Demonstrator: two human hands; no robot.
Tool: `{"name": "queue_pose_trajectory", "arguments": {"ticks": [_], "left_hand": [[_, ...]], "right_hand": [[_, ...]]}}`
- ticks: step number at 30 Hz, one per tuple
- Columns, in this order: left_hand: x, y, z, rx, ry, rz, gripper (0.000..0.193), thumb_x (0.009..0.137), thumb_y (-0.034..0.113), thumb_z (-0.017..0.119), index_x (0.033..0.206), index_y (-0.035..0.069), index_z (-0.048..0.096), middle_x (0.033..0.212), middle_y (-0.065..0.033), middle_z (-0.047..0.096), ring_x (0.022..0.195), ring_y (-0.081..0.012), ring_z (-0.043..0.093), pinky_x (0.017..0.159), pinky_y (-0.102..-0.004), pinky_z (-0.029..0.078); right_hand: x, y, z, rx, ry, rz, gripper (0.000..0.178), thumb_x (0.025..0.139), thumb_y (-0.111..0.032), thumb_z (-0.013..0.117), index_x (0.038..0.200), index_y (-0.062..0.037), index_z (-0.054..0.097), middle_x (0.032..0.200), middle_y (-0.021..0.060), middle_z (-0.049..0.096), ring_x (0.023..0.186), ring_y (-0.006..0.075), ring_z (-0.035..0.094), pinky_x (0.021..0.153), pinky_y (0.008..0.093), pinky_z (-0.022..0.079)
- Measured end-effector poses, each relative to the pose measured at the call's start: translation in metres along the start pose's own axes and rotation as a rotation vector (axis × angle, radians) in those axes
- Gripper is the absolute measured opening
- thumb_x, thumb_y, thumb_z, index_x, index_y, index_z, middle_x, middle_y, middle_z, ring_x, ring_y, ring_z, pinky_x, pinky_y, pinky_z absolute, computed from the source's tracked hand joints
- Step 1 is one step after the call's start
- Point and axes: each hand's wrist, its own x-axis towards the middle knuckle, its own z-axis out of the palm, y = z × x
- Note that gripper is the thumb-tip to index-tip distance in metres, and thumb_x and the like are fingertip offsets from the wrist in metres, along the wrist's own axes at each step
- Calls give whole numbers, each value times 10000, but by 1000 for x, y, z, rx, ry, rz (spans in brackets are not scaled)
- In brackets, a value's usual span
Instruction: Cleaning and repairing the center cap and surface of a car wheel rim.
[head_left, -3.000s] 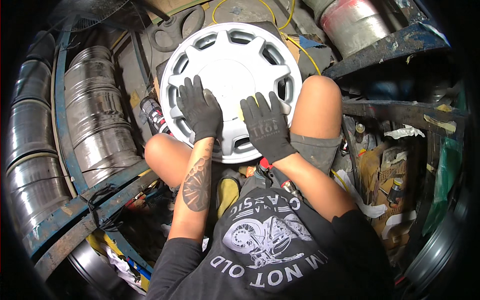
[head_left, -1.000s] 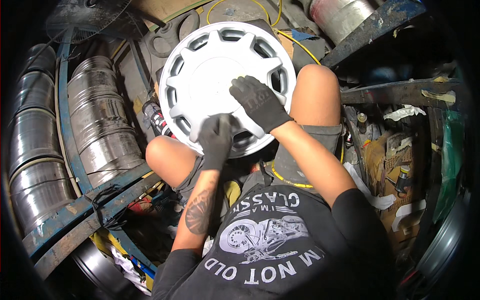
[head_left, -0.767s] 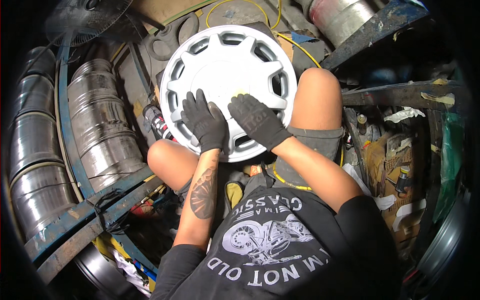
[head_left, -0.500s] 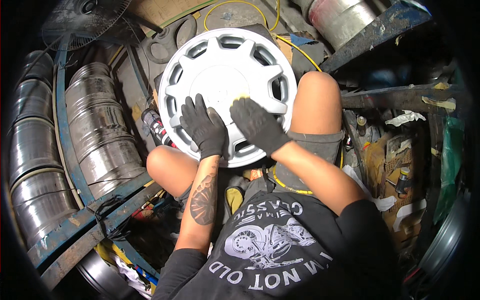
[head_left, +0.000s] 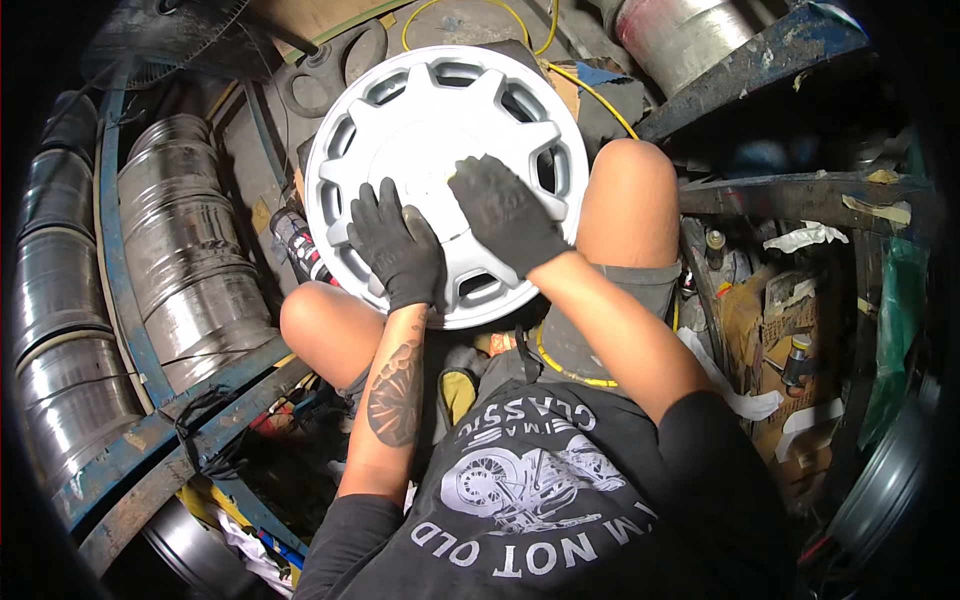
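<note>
A silver-white wheel rim (head_left: 405,110) with a ring of slots around its edge lies face up between my knees. My left hand (head_left: 395,245), in a black glove, rests flat on the lower left of its face with the fingers slightly spread. My right hand (head_left: 508,215), gloved the same, presses on the face near the centre with its fingers together. A sliver of a small yellow pad (head_left: 453,171) shows at the fingertips; the rest is hidden under the hand.
Metal rim barrels (head_left: 185,240) are stacked at left behind a blue metal frame (head_left: 140,270). A yellow hose (head_left: 600,98) runs behind the wheel. A spray can (head_left: 297,240) stands by my left knee. At right are a cluttered shelf (head_left: 800,320) and green plastic (head_left: 900,330).
My right hand has slid up and left over the wheel face, and less yellow shows at its fingertips. The left hand stays flat on the rim. The whole view has shifted slightly.
</note>
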Motion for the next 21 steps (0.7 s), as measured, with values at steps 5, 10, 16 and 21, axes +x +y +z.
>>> {"name": "queue_pose_trajectory", "arguments": {"ticks": [5,10,16,21], "left_hand": [[-3,-3,2,-11,-5,-2,556,948,230,519,1485,93,478,1557,-226,399,1457,-438,320,1177,-613,187],[-4,3,-5,6,-13,-18,554,949,238,521,1483,93,485,1561,-224,393,1464,-430,314,1183,-599,185],[-4,1,-2,36,-7,-24,557,964,243,493,1504,110,465,1567,-216,400,1463,-423,322,1195,-588,178],[-4,-4,2,43,-26,-3,582,962,260,518,1517,98,453,1594,-209,366,1480,-428,300,1190,-602,184]], "right_hand": [[-28,-31,-2,9,-182,-89,207,876,-142,556,1056,-44,583,1170,182,642,1147,301,609,1045,407,458],[6,2,-8,-126,27,-7,308,874,-136,555,1154,-13,593,1116,169,624,1082,301,611,1020,414,462],[2,-17,-20,-76,-194,-15,278,871,-120,553,1125,-16,595,1056,162,620,1038,316,614,969,408,476],[-10,-33,-15,-40,-119,46,158,857,-113,557,1003,-58,584,959,164,622,986,302,623,927,405,488]]}}
